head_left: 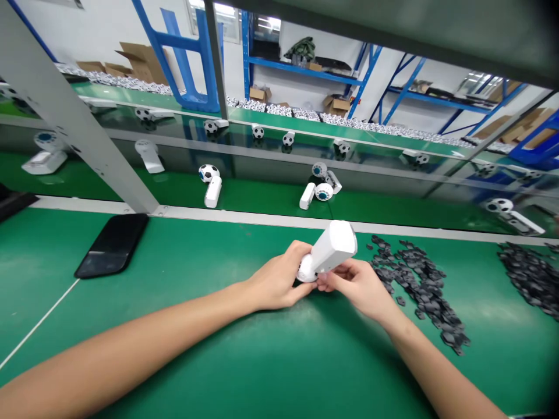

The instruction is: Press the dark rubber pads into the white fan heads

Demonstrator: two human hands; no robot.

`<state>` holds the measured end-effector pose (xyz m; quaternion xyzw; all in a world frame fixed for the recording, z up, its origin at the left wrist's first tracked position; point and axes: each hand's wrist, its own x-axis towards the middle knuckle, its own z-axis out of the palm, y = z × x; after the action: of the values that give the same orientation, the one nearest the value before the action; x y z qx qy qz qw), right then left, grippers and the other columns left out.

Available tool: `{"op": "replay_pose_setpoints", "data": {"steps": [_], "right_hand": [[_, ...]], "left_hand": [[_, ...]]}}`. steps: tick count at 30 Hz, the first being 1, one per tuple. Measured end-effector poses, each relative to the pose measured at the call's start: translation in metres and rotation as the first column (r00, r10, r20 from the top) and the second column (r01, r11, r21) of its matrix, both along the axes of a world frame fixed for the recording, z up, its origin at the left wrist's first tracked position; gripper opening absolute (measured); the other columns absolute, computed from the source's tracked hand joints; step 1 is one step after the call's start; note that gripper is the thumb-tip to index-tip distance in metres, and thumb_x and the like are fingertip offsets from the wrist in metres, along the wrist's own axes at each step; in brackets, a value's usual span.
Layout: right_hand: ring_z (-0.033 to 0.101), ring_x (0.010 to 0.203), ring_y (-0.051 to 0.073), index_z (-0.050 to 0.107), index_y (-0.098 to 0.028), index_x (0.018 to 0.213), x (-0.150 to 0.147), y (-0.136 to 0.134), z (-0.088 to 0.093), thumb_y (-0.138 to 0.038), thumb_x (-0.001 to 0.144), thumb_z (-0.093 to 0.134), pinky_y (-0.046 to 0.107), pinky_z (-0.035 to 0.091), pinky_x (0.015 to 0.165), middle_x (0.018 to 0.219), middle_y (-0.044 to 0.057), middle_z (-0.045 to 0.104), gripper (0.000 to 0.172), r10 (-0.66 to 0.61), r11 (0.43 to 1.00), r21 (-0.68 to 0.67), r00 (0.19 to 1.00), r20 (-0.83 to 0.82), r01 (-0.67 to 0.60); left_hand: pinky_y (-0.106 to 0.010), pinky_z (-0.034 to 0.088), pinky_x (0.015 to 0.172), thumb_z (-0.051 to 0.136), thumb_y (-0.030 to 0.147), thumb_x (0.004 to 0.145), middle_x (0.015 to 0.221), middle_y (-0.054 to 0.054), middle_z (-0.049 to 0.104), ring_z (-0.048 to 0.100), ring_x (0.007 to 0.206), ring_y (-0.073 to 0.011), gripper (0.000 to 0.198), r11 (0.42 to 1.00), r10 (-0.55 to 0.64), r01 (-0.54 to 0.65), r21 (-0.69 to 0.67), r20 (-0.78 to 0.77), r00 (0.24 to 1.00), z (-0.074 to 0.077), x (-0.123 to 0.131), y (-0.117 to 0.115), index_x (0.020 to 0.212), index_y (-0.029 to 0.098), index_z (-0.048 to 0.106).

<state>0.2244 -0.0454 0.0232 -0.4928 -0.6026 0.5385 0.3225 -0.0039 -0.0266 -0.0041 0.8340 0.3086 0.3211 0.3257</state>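
Observation:
A white plastic device (330,249) with a boxy handle and a round lower end is held between both hands above the green table (183,343). My left hand (279,282) curls round the round end from the left. From the right, my right hand (353,285) pinches the same lower end with its fingertips. A heap of small black parts (414,285) lies just right of my right hand.
A black phone (112,244) lies flat at the left. A second heap of black parts (530,279) sits at the far right. On the green conveyor (262,198) behind, several white devices with football-patterned heads (208,173) lie. A grey post (82,125) slants up at left.

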Motion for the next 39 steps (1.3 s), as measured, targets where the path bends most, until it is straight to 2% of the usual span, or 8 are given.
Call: {"op": "replay_pose_setpoints", "data": {"steps": [7, 18, 26, 29, 32, 35, 37, 39], "right_hand": [[0.077, 0.078, 0.022, 0.077, -0.017, 0.096, -0.001, 0.0, 0.0, -0.044, 0.085, 0.083, 0.033, 0.063, 0.075, 0.084, 0.007, 0.08, 0.029, -0.031, 0.997, -0.069, 0.999, 0.017, 0.032], [0.075, 0.073, 0.021, 0.079, -0.016, 0.09, 0.005, 0.003, -0.002, -0.048, 0.086, 0.082, 0.031, 0.061, 0.07, 0.077, 0.007, 0.079, 0.033, 0.03, 0.993, -0.12, 0.995, 0.098, -0.019], [0.073, 0.069, 0.021, 0.079, -0.015, 0.086, 0.013, 0.01, -0.012, -0.049, 0.08, 0.086, 0.032, 0.06, 0.067, 0.076, 0.008, 0.079, 0.035, -0.014, 0.988, -0.149, 0.986, 0.164, 0.039], [0.073, 0.069, 0.021, 0.076, -0.017, 0.087, 0.009, 0.012, -0.012, -0.046, 0.08, 0.086, 0.032, 0.061, 0.068, 0.076, 0.005, 0.078, 0.031, -0.047, 0.993, -0.102, 0.991, 0.126, 0.06], [0.073, 0.073, 0.021, 0.069, -0.02, 0.083, -0.001, 0.012, -0.01, -0.045, 0.083, 0.083, 0.032, 0.06, 0.07, 0.079, 0.003, 0.077, 0.029, -0.051, 0.999, 0.013, 0.994, 0.092, 0.05], [0.071, 0.076, 0.021, 0.065, -0.023, 0.085, -0.011, 0.007, -0.007, -0.049, 0.097, 0.067, 0.032, 0.058, 0.072, 0.081, 0.002, 0.075, 0.028, -0.007, 0.981, 0.191, 0.99, 0.139, -0.02], [0.071, 0.082, 0.022, 0.066, -0.024, 0.091, -0.013, 0.004, -0.007, -0.049, 0.106, 0.05, 0.034, 0.057, 0.077, 0.086, 0.003, 0.075, 0.033, 0.049, 0.956, 0.277, 0.982, 0.183, -0.099], [0.072, 0.09, 0.024, 0.069, -0.026, 0.1, -0.01, 0.003, -0.008, -0.047, 0.109, 0.041, 0.035, 0.056, 0.084, 0.095, 0.004, 0.077, 0.036, 0.083, 0.935, 0.32, 0.973, 0.216, -0.151]], "left_hand": [[-0.038, 0.054, 0.077, 0.068, 0.032, 0.093, 0.132, -0.012, 0.054, 0.067, 0.099, -0.0259, 0.059, 0.999, 0.017, -0.019, -0.035, -0.055, 0.998, 0.001, 0.002, 0.001, 0.142, 0.024, 0.036], [-0.044, 0.055, 0.091, 0.068, 0.033, 0.094, 0.135, -0.014, 0.052, 0.064, 0.111, -0.0299, 0.06, 0.998, -0.037, 0.035, -0.044, -0.062, 0.997, -0.001, 0.003, 0.003, 0.145, 0.025, 0.037], [-0.043, 0.056, 0.087, 0.067, 0.033, 0.094, 0.134, -0.016, 0.051, 0.065, 0.1, -0.0285, 0.062, 0.998, -0.058, 0.054, -0.033, -0.135, 0.989, -0.001, 0.007, 0.005, 0.149, 0.022, 0.038], [-0.045, 0.054, 0.091, 0.067, 0.032, 0.094, 0.134, -0.016, 0.051, 0.063, 0.105, -0.03, 0.06, 0.998, -0.034, 0.029, -0.046, -0.102, 0.994, -0.002, 0.007, 0.006, 0.146, 0.021, 0.04], [-0.046, 0.052, 0.096, 0.068, 0.033, 0.092, 0.129, -0.014, 0.055, 0.061, 0.108, -0.0299, 0.055, 0.995, 0.003, -0.004, -0.096, -0.018, 1.0, -0.002, 0.006, 0.009, 0.141, 0.021, 0.046], [-0.039, 0.053, 0.091, 0.071, 0.039, 0.09, 0.116, -0.009, 0.063, 0.062, 0.101, -0.0254, 0.047, 0.972, 0.029, 0.002, -0.235, 0.125, 0.992, 0.0, 0.005, 0.011, 0.13, 0.021, 0.055], [-0.034, 0.053, 0.084, 0.07, 0.045, 0.091, 0.106, -0.006, 0.066, 0.062, 0.092, -0.0217, 0.041, 0.939, 0.108, -0.028, -0.342, 0.216, 0.97, -0.001, 0.005, 0.013, 0.122, 0.019, 0.06], [-0.031, 0.053, 0.077, 0.069, 0.049, 0.09, 0.099, -0.005, 0.068, 0.062, 0.084, -0.0193, 0.04, 0.9, 0.236, -0.117, -0.419, 0.244, 0.941, -0.003, 0.003, 0.018, 0.116, 0.019, 0.064]]}}
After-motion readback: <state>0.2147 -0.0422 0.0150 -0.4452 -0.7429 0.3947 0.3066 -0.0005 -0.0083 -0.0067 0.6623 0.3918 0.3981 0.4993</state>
